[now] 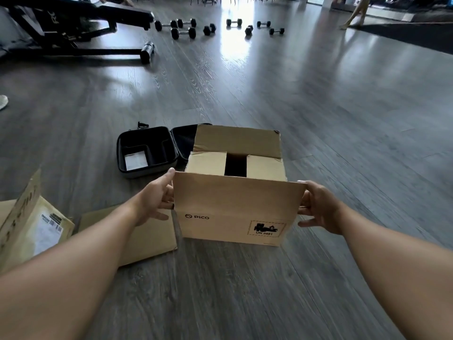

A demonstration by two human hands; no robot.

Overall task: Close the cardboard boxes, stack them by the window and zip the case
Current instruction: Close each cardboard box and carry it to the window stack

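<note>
A brown cardboard box [232,224] marked PICO stands on the floor in front of me. Its two side flaps are folded in, the far flap stands up, and the near flap [235,192] is raised toward me. My left hand [154,200] grips the near flap's left edge, thumb on top. My right hand [318,207] grips its right edge. Behind the box lies a black case [147,153], unzipped and open, with a white card inside. Another cardboard box [31,224] with a shipping label sits at the left, flaps open, one flap [147,236] lying flat on the floor.
Grey wood floor [318,119] stretches ahead. Several black dumbbells [183,28] lie at the far side beside a black weight bench [73,25]. A person's legs [355,13] show at the far right, a shoe [3,101] at the left edge.
</note>
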